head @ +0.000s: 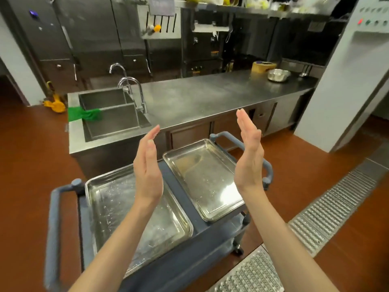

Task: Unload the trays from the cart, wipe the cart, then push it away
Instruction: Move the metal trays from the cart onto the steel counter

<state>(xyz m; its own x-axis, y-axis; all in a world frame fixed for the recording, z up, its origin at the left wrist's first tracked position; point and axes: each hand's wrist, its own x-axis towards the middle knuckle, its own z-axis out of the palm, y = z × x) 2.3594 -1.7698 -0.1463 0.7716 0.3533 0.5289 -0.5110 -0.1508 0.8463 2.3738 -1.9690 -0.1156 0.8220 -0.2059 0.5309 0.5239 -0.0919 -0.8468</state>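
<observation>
Stainless steel everywhere in this commercial kitchen: a long brushed-steel counter (210,95) runs across the back, a double steel sink (113,114) sits at its left end with a bright green cloth (84,115) draped over the rim, and red-brown flooring spreads below with a metal drain grate (328,209) off to the right. Parked just in front of the counter is the grey-blue plastic service cart (181,192), and on its top shelf lie both task items, side by side: the nearer shallow rectangular steel tray (117,209) on the left, speckled with water drops, and the farther shallow rectangular steel tray (206,182) on the right. Neither has been lifted, so by my reading we're at the very start, the unloading step. Now the hands: the left hand (148,171) and the right hand (249,152) hover above the cart, palms facing each other, fingers straight and held close together, gripping nothing and touching nothing. They bracket the farther tray from above, well apart from each other. The next move, I'd judge, calls for lowering both hands to a tray's long edges, curling fingers under the rolled rim, and carrying it level to the counter; wet metal could be slippery. That green cloth looks the likely tool for wiping afterwards.
</observation>
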